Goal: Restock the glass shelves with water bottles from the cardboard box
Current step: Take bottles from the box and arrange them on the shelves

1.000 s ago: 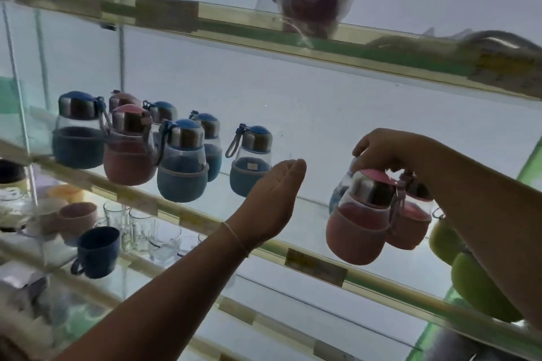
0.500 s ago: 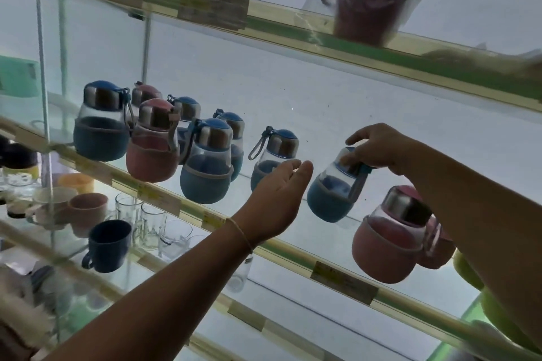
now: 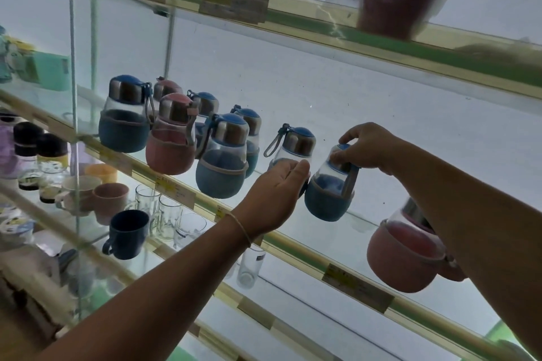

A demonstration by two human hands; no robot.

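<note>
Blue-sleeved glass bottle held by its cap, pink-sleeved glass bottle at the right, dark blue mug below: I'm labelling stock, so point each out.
Blue-sleeved glass bottle (image 3: 327, 201), head view, on its blue sleeve.
Pink-sleeved glass bottle (image 3: 399, 264), head view, on its pink sleeve.
Dark blue mug (image 3: 127, 236), head view, on its outer wall.

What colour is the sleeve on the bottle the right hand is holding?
Blue sleeve on the bottle, gripped at the cap by the right hand; head view.

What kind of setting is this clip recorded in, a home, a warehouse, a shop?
Most likely a shop selling housewares. Many near-identical water bottles stand grouped on a glass shelf whose front edge carries paper labels, probably price tags, and the shelf below holds assorted mugs and clear glasses.
</note>
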